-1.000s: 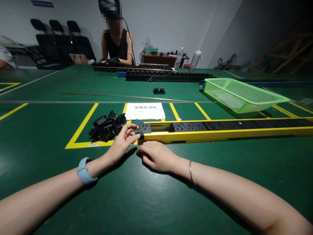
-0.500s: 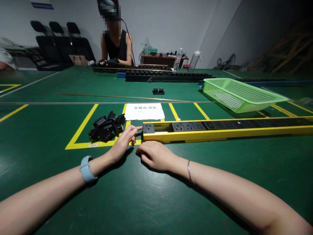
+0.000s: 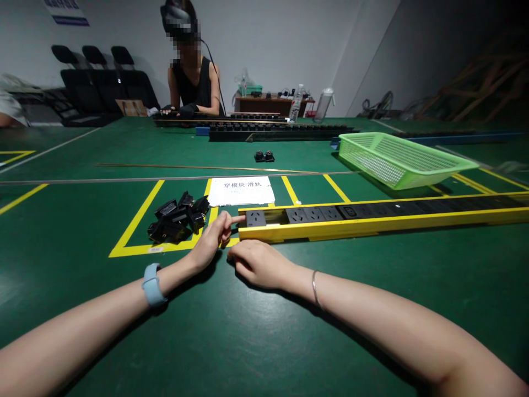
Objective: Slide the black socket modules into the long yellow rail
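Observation:
My left hand [image 3: 212, 240] has its index finger stretched out, the tip against the left side of a black socket module [image 3: 255, 218]. Its other fingers are loosely curled and hold nothing. That module sits inside the left end of a long yellow rail [image 3: 306, 228], with a gap between it and the row of black socket modules [image 3: 316, 213] further right. Just in front of the rail's left end, my right hand [image 3: 262, 263] rests on the table with its fingers curled closed; nothing shows in them. Loose black modules [image 3: 176, 218] lie in a pile left of my left hand.
Behind the rail lie a white paper sign [image 3: 242, 191] and a green plastic basket [image 3: 397, 160]. Two small black modules [image 3: 264, 156] and thin rods [image 3: 198, 168] are farther back. Across the green table [image 3: 231, 336], a person [image 3: 194, 82] sits behind long black rails [image 3: 264, 131].
My left index finger has pushed the end module a little to the right, into the rail, narrowing the gap. My right hand stays by the rail's end. The view has shifted slightly.

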Tool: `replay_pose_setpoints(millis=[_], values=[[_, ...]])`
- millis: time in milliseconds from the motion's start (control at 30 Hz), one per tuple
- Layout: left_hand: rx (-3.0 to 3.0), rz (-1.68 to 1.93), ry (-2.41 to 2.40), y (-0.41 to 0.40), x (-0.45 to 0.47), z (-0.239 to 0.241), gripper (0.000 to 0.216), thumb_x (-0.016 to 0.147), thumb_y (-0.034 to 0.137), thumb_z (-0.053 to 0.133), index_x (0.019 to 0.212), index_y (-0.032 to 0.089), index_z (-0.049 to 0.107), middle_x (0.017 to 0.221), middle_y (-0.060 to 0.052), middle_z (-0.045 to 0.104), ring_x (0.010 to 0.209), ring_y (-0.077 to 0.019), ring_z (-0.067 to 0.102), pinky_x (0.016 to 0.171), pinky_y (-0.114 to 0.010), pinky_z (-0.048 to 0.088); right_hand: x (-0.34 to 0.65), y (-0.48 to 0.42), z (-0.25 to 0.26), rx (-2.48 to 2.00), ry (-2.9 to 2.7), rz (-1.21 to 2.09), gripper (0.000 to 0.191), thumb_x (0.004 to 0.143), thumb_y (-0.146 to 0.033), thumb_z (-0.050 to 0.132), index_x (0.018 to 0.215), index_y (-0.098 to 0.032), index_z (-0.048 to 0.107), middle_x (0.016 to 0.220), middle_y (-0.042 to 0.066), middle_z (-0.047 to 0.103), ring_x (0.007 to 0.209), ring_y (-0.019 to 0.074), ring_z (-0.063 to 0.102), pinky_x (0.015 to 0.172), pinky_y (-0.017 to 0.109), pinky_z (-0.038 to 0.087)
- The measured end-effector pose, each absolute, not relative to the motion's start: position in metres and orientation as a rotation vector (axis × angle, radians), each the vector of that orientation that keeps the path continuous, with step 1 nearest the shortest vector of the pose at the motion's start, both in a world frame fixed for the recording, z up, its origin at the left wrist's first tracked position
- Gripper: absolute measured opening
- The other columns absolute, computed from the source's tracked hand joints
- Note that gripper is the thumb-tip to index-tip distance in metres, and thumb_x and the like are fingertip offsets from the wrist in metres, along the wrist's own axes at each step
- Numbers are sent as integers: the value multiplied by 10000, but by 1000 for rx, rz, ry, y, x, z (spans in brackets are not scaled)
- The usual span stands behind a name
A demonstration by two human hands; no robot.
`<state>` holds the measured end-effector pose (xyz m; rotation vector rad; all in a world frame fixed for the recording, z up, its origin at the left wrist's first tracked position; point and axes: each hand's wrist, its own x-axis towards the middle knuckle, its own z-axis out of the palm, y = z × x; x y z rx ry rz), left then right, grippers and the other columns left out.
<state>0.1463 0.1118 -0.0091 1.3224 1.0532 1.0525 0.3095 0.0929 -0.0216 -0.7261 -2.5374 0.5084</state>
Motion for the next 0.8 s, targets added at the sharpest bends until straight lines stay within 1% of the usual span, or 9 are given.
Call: replay_pose_setpoints(millis=[167, 300, 367, 433, 533, 600, 700, 800], values=[[1358, 1069, 1053, 111, 153, -7, 515, 812, 711, 372, 654, 221, 401, 661, -6, 572, 566, -139, 434, 544, -291, 356, 309, 93, -22, -729, -2540, 486, 138, 816, -92, 489, 896, -173, 567, 862, 47, 626, 788, 160, 543, 772, 267, 424], [1351, 1042, 1073, 114, 157, -7, 505, 817, 697, 374, 653, 221, 424, 735, -21, 635, 578, -142, 433, 548, -296, 363, 309, 94, -22, -727, -2542, 483, 138, 818, -95, 490, 900, -175, 568, 864, 48, 629, 797, 163, 547, 782, 274, 427], [1354, 1030, 1071, 115, 159, -7, 502, 817, 693, 372, 659, 222, 438, 784, -32, 658, 630, -156, 477, 575, -298, 386, 309, 94, -23, -726, -2540, 485, 142, 816, -95, 492, 905, -176, 569, 870, 49, 631, 802, 165, 551, 786, 277, 429], [1368, 1027, 1049, 116, 162, -7, 498, 824, 687, 365, 659, 221, 430, 852, -45, 673, 736, -181, 538, 640, -304, 419, 309, 94, -23, -725, -2536, 490, 145, 816, -95, 493, 909, -175, 570, 877, 51, 634, 806, 166, 554, 790, 278, 430], [1379, 1048, 986, 116, 164, -6, 478, 855, 653, 353, 662, 218, 396, 934, -54, 670, 954, -221, 581, 809, -330, 439, 309, 94, -23, -728, -2535, 491, 146, 816, -96, 493, 911, -175, 571, 882, 51, 637, 808, 166, 556, 794, 276, 431], [1376, 1060, 942, 116, 165, -7, 450, 881, 618, 347, 686, 216, 401, 924, -46, 661, 1056, -234, 575, 908, -349, 415, 309, 94, -23, -735, -2538, 480, 143, 818, -99, 493, 909, -175, 572, 875, 49, 636, 806, 166, 556, 790, 274, 430], [1384, 1054, 891, 115, 165, -6, 410, 903, 581, 347, 777, 214, 480, 904, -37, 652, 1151, -242, 552, 995, -370, 380, 309, 94, -24, -742, -2541, 469, 134, 821, -104, 495, 905, -174, 573, 866, 45, 635, 804, 165, 555, 779, 271, 430], [1392, 1046, 883, 116, 167, -4, 441, 892, 593, 364, 883, 198, 561, 987, -53, 662, 1162, -252, 552, 1040, -392, 362, 309, 94, -25, -739, -2541, 466, 128, 825, -109, 493, 903, -173, 573, 872, 46, 636, 806, 163, 554, 783, 274, 431]])
